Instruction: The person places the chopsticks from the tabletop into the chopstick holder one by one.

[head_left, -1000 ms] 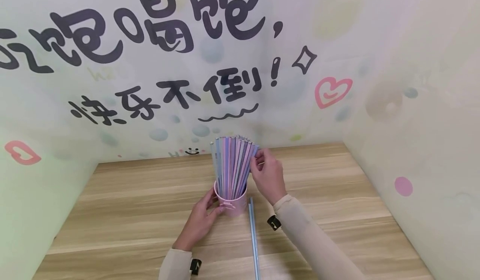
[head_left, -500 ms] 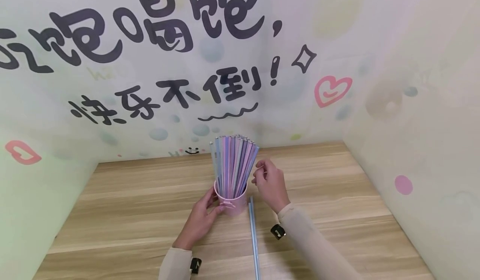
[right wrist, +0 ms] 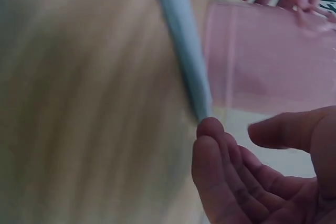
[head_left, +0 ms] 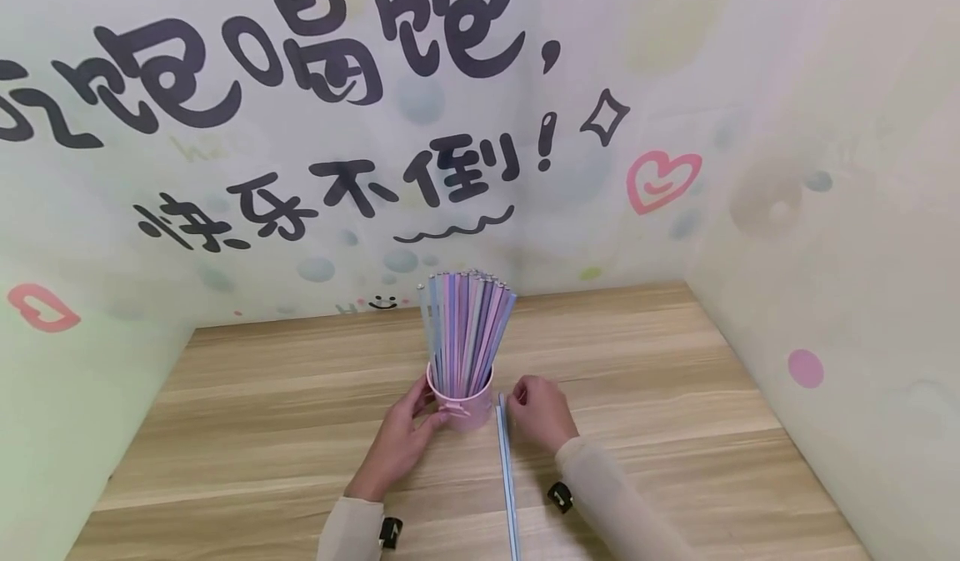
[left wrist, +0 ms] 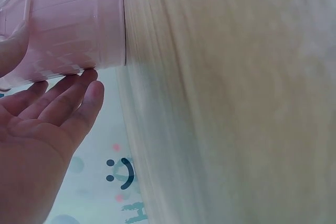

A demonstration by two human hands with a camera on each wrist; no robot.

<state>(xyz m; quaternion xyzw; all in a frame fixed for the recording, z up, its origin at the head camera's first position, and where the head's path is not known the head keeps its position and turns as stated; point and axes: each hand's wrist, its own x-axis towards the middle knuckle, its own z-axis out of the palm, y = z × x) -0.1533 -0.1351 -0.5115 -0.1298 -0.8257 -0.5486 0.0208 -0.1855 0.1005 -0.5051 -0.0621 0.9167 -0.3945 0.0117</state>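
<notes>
A small pink bucket (head_left: 471, 415) stands upright on the table, filled with slim pastel sticks (head_left: 465, 336) in blue, purple, pink and grey, pencil-like in shape. My left hand (head_left: 401, 436) holds the bucket, thumb at its front handle and fingers on its left side; the left wrist view shows the fingertips against the wall of the bucket (left wrist: 73, 24). To the right of the bucket, light-blue sticks (head_left: 507, 478) lie lengthwise on the table. My right hand (head_left: 543, 411) is beside their far end, thumb apart from the fingers; in the right wrist view a fingertip meets the blue stick's end (right wrist: 186, 51).
The wood-grain table (head_left: 300, 378) meets a printed wall (head_left: 300, 277) at the back. Another wall (head_left: 825, 252) rises along the right side.
My right hand has come away from the sticks at the bucket's top right and moved down toward the far end of the lying blue sticks. The left hand and bucket have stayed in place.
</notes>
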